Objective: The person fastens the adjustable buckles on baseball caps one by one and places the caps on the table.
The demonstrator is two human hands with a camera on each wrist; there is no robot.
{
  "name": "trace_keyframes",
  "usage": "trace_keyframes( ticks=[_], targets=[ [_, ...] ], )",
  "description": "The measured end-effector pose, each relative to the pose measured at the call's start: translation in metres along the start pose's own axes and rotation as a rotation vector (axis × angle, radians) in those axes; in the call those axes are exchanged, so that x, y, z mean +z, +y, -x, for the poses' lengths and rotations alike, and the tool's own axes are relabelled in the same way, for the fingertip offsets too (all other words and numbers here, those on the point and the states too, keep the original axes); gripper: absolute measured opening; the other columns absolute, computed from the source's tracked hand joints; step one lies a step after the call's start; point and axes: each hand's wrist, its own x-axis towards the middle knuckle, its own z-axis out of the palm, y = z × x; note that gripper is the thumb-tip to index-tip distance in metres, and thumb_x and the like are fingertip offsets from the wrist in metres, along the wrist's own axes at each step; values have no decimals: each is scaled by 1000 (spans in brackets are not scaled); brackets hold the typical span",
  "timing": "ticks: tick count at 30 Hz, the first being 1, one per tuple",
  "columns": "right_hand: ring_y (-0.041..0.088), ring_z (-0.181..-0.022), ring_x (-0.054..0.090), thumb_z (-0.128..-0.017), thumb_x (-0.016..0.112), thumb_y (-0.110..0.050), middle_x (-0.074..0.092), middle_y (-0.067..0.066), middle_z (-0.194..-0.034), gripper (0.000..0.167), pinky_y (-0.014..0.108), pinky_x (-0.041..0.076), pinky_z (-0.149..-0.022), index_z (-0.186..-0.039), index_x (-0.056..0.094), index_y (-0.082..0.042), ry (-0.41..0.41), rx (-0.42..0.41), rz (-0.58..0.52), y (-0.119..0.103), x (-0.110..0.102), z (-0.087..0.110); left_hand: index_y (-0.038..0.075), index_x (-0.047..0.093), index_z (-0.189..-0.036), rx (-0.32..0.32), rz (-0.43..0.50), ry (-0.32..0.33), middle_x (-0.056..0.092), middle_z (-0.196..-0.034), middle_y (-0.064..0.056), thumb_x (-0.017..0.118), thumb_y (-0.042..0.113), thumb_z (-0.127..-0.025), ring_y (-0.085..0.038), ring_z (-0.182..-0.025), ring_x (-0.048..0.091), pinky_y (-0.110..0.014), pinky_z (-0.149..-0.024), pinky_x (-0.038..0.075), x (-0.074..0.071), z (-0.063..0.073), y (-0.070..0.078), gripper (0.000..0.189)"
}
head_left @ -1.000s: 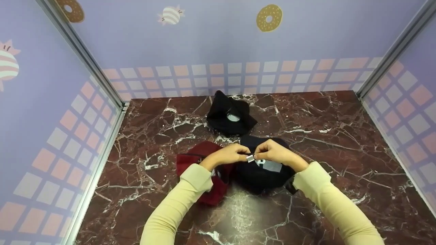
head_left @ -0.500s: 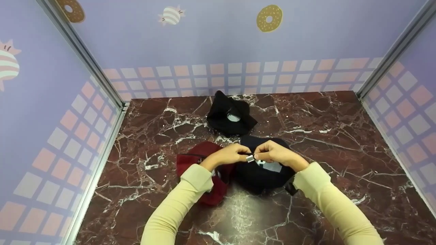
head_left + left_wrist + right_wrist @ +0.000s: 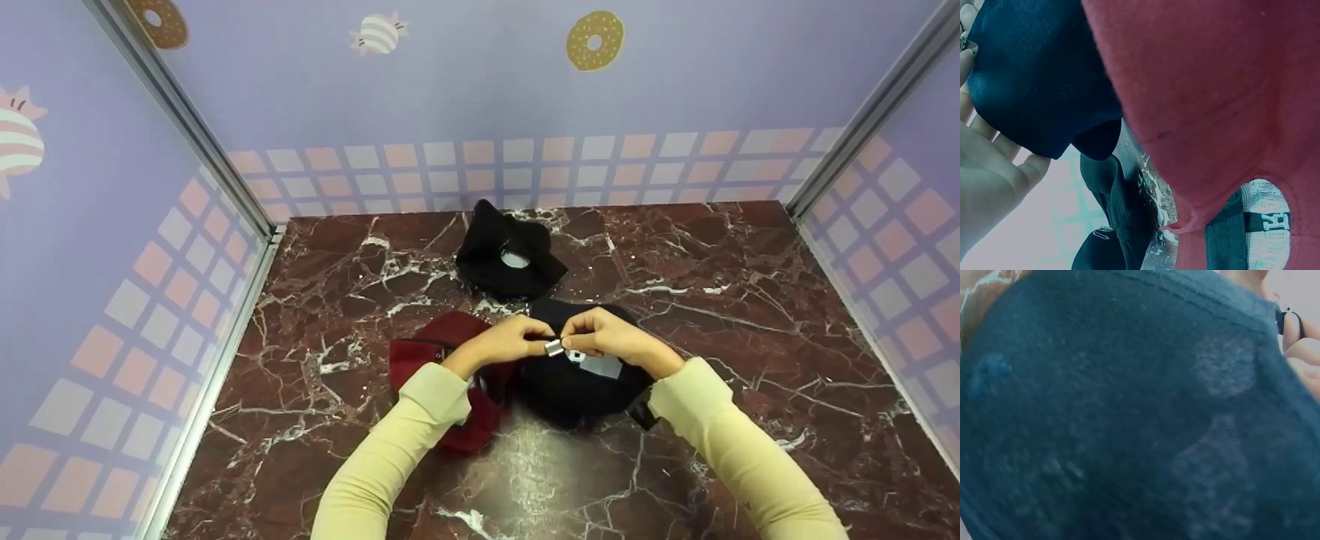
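Observation:
A dark navy baseball cap point(image 3: 574, 397) lies in front of me, its rear opening and back strap up between my hands. My left hand point(image 3: 510, 340) pinches the strap at its silver metal buckle point(image 3: 553, 348). Just to the right, my right hand point(image 3: 609, 341) pinches the strap end with thumb and index finger. In the left wrist view, fingers point(image 3: 1008, 147) lie along the navy cap's edge point(image 3: 1033, 79). The right wrist view is mostly filled by cap fabric point(image 3: 1123, 405), with a thin black strap loop point(image 3: 1299, 322) by the fingers.
A red cap point(image 3: 476, 431) lies left of the navy one, partly under my left forearm. Behind both sits a black cap point(image 3: 491, 274) on the brown marbled table point(image 3: 720, 315). Patterned panels point(image 3: 480, 90) wall in the back and sides.
Both hands keep almost the same place. The buckle has tilted and shifted slightly right between the fingertips. The caps on the table have not moved.

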Motion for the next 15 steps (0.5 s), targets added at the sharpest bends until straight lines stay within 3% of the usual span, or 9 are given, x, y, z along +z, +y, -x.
trace_keyframes(
  ticks=[6,12,15],
  targets=[
    [4,-46,39,-81,56,-4,49,-6,-58,11,19,31,-43,-84,53,7,86,23,-27,-3,-1,1,2,65,-89,17,-2,28,48,-68,5,56,16,-84,-8,-67,42,-17,-62,34,2,-1,-2,17],
    [5,-45,43,-82,56,-6,50,-5,-56,6,18,35,-42,-76,54,-5,110,55,-43,-1,-6,2,0,64,-91,14,6,28,52,-72,3,54,12,-85,-8,-68,42,-16,-63,34,1,-1,-3,17],
    [4,-40,38,-82,55,-6,48,-5,-53,10,18,30,-39,-75,54,1,87,75,-38,1,-10,2,0,64,-91,12,6,28,52,-72,2,54,11,-85,-8,-68,42,-17,-64,34,1,0,-3,17]
  ],
)
